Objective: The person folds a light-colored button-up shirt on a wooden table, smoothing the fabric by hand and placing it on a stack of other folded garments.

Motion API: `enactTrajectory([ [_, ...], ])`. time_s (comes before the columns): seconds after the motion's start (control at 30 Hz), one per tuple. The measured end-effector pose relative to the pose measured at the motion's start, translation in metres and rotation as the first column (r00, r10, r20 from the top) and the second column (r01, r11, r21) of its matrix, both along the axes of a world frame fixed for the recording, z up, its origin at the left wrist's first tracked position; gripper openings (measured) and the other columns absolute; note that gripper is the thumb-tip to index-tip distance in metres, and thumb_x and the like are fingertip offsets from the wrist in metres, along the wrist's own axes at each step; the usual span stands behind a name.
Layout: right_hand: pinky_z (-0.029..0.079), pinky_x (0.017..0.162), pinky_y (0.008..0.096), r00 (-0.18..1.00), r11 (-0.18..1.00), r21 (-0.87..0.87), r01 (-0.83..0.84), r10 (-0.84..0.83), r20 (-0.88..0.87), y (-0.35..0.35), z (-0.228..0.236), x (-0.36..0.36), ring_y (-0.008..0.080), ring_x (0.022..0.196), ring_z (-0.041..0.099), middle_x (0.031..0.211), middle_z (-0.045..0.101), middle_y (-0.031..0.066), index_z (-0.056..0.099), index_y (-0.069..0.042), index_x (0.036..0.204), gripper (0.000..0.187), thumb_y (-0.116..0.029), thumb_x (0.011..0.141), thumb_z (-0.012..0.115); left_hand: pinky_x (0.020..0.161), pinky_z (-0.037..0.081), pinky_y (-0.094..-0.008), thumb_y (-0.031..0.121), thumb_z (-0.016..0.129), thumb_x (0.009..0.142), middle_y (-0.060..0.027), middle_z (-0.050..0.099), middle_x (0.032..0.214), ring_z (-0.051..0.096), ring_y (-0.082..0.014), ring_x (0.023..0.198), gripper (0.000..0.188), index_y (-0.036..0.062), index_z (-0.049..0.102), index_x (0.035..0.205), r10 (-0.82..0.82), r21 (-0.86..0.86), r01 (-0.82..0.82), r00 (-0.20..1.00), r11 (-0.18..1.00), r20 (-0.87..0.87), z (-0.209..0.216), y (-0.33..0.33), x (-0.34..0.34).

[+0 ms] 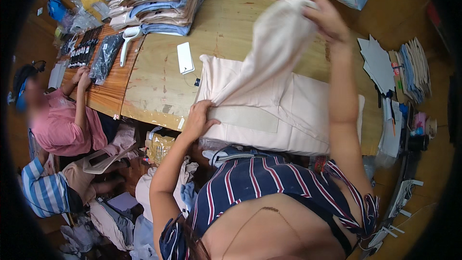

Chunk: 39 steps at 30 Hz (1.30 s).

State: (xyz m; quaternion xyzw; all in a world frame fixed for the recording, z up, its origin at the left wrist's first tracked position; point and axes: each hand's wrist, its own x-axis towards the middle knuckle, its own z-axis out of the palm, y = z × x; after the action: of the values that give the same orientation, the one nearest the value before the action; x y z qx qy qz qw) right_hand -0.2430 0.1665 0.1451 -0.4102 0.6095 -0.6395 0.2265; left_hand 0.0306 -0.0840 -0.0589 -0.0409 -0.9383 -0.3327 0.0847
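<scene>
A pale pink garment (308, 96) lies partly folded on the wooden table in front of me. High up and to the right, my right hand (329, 19) grips one end of its cloth, which stretches down in a loose, twisted length. At the garment's left side my left hand (197, 120) pinches the fabric, with the thumb beside a flat beige board (248, 118). That board rests on the lower layer, partly under the cloth. A white hang tag (185, 58) on a string lies just beyond the garment's left corner.
Stacked folded garments (161, 2) stand at the far left, near a white-handled lint roller (128, 43). A person in pink (67, 123) sits at the left with hands by a dark plastic packet (105, 58). Papers (376, 65) and folded clothes (415, 70) are at the right.
</scene>
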Motion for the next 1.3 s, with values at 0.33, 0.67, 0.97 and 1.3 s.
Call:
enactTrajectory([
  [0.33, 0.044, 0.072, 0.0279, 0.836, 0.836, 0.127, -0.534, 0.545, -0.068, -0.017, -0.014, 0.231, 0.0222, 0.081, 0.057, 0.094, 0.057, 0.0112, 0.048, -0.004, 0.103, 0.037, -0.004, 0.068, 0.059, 0.084, 0.035, -0.0398, -0.005, 0.062, 0.049, -0.0049, 0.040, 0.125, 0.045, -0.0310, 0.097, 0.082, 0.0116, 0.032, 0.123, -0.172, -0.084, 0.175, 0.984, 0.981, 0.041, 0.022, -0.006, -0.028],
  [0.67, 0.042, 0.074, 0.0216, 0.664, 0.733, -0.024, 0.680, -0.601, 0.445, 0.183, -0.159, 0.139, 0.0129, 0.085, 0.053, 0.095, 0.054, 0.0070, 0.048, 0.000, 0.099, 0.032, 0.002, 0.069, 0.058, 0.086, 0.023, -0.0428, 0.047, 0.054, 0.073, -0.0065, 0.061, 0.085, 0.048, -0.0220, 0.095, 0.058, 0.0140, 0.041, 0.118, -0.111, -0.322, 0.190, 0.962, 0.927, 0.248, 0.039, -0.016, -0.103],
  [0.97, 0.041, 0.071, 0.0218, 0.433, 0.438, 0.380, 0.815, -0.896, 0.104, 0.221, -0.212, 0.121, 0.0124, 0.079, 0.051, 0.093, 0.056, 0.0082, 0.049, -0.002, 0.102, 0.032, -0.002, 0.071, 0.060, 0.084, 0.026, -0.0430, 0.039, 0.057, 0.073, -0.0084, 0.057, 0.096, 0.048, -0.0235, 0.097, 0.051, 0.0123, 0.042, 0.114, 0.070, -0.542, 0.066, 0.971, 0.838, 0.227, 0.029, 0.014, -0.122],
  [1.3, 0.015, 0.096, 0.0536, 0.366, -0.335, 0.469, 0.817, -0.327, -0.871, 0.270, -0.237, 0.131, 0.0232, 0.126, 0.016, 0.137, 0.018, -0.0005, 0.027, -0.029, 0.129, 0.053, -0.050, 0.082, 0.036, 0.095, 0.006, -0.0589, 0.051, 0.039, 0.079, -0.0045, 0.017, 0.138, 0.012, -0.0242, 0.127, 0.058, 0.0259, 0.026, 0.130, 0.293, -0.560, -0.199, 0.953, 0.804, 0.081, -0.017, 0.029, -0.085],
])
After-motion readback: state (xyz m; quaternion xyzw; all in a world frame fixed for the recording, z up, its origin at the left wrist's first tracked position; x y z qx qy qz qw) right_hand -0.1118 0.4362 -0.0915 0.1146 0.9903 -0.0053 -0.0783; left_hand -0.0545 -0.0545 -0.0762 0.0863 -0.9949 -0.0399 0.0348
